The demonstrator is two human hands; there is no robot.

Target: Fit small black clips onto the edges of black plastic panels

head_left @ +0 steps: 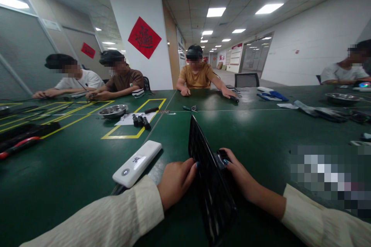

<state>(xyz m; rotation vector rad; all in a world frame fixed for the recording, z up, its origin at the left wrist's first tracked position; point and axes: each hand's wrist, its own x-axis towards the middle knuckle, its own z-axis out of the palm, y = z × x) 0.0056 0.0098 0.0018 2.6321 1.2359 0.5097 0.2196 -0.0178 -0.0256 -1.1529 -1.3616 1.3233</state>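
Note:
A thin, glossy black panel [210, 185] stands on edge, tilted, between my hands; a faint pattern of rectangles shows on its left face, and its exact kind is unclear. My left hand [177, 181] is closed, thumb and forefinger pinching at that left face. On the other side, my right hand [242, 173] wraps round a small black block-like part [222, 158] against the panel. Whether this part is fixed to the panel cannot be seen. Left of my left hand lies a white power bank [137, 164] with a handwritten label.
Ahead on the green table [246, 131] are black clips [141, 121] on paper, a metal bowl [113, 111] and green-handled pliers [189, 108]. Red-handled pliers [20, 146] lie at left. A blue-and-white cloth [272, 94] lies far right. Several people sit around the table.

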